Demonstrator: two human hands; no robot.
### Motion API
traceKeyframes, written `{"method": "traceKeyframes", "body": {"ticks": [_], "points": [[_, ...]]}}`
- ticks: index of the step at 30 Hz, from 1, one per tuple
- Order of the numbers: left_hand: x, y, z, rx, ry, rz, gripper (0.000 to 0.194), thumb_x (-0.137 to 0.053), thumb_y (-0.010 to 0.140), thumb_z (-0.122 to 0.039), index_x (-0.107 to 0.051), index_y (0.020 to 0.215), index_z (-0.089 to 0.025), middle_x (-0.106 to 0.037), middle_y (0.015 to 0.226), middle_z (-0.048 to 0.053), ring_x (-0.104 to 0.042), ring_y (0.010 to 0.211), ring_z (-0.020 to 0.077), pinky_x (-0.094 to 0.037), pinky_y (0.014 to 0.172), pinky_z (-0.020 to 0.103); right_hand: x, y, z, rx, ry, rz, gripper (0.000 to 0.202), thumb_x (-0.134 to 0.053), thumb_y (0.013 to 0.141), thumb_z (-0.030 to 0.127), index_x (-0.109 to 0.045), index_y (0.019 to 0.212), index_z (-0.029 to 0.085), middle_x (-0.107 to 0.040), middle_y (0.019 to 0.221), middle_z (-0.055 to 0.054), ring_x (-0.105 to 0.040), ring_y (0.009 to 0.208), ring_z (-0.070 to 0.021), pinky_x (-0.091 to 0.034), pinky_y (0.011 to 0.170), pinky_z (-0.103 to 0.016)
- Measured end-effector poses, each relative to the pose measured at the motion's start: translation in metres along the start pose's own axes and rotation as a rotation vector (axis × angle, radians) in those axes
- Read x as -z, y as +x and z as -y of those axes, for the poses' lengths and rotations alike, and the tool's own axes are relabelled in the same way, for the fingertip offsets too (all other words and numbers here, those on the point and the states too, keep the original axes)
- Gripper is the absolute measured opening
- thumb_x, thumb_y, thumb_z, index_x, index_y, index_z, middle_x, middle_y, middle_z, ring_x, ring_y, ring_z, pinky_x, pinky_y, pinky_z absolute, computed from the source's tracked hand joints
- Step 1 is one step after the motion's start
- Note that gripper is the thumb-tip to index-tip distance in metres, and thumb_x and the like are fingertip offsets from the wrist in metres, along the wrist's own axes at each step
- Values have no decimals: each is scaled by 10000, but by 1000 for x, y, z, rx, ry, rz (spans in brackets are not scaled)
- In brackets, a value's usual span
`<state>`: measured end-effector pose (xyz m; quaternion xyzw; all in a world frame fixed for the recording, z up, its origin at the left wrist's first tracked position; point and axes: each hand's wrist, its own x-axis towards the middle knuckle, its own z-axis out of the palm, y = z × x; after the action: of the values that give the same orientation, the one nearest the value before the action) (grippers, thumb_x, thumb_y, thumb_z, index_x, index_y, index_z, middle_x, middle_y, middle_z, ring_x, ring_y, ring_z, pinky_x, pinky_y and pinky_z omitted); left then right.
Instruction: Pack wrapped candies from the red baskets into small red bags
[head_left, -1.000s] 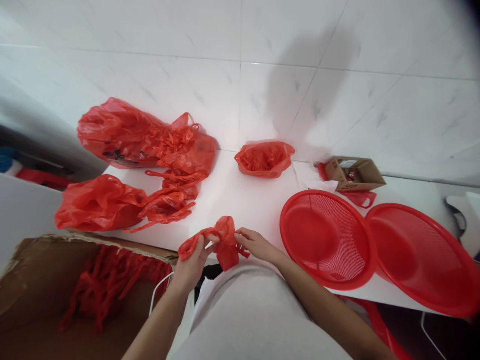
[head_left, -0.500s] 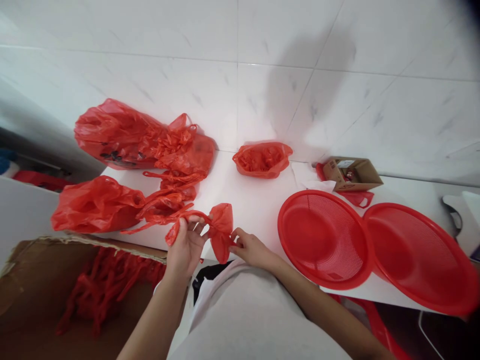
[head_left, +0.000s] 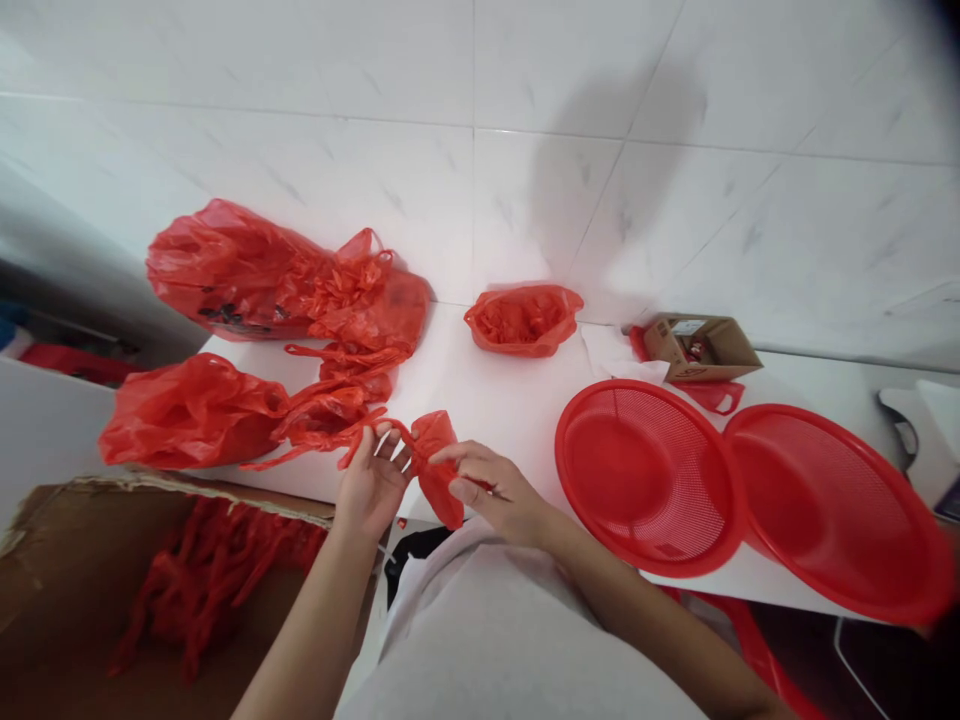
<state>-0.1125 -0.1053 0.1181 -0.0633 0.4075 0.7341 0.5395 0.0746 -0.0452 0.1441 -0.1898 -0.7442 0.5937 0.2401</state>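
Note:
A thin red plastic bag, bunched and twisted to the left, is held between my hands above the front edge of the white table. My left hand pinches its twisted end between thumb and fingers, the other fingers curled behind. My right hand lies against the bag's wider part, thumb and fingertips closed on it; a thin bit shows between those fingers. Just left of my left hand lie crumpled red plastic bags on the table.
Larger stuffed red bags stand at the left. A small open red bag sits by the wall. Two red mesh baskets and a little cardboard box are at the right. Below left, a big carton contains red strips.
My right hand has moved left and up, from the bag's right edge onto its middle. My left hand keeps its grip on the twisted end.

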Motion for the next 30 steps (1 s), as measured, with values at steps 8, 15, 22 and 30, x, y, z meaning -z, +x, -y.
{"method": "traceKeyframes", "body": {"ticks": [8,15,22,30], "points": [[9,28,-10,97,-66,-163,350,-372,985,-195,-574,702,-151,-621,594,-18,-698,725,142,-533,693,270,-20,-1,-7,-280,295,-123,440,-400,954,459,-443,610,188,-444,614,34,-411,601,-97,-349,624,-248],[16,55,-8,98,-35,-264,386,-359,986,-185,-549,651,-152,-562,534,-28,-644,598,104,-502,616,233,-27,6,-20,-355,417,-198,472,-461,893,547,-414,573,204,-420,545,42,-408,532,-100,-358,568,-264],[18,45,-13,82,178,27,315,-507,933,-341,-603,689,-167,-639,694,-7,-647,733,135,-527,757,286,4,5,-34,-350,449,-445,409,-483,896,539,-464,658,207,-568,634,15,-499,580,-112,-415,580,-260],[-14,2,26,-55,617,412,318,-565,879,-458,-706,802,-184,-680,928,42,-605,997,204,-439,988,374,3,-3,-75,-242,-100,-395,605,-715,736,421,-451,1256,260,-479,1375,-96,-534,1109,-223,-443,937,-410]]}}
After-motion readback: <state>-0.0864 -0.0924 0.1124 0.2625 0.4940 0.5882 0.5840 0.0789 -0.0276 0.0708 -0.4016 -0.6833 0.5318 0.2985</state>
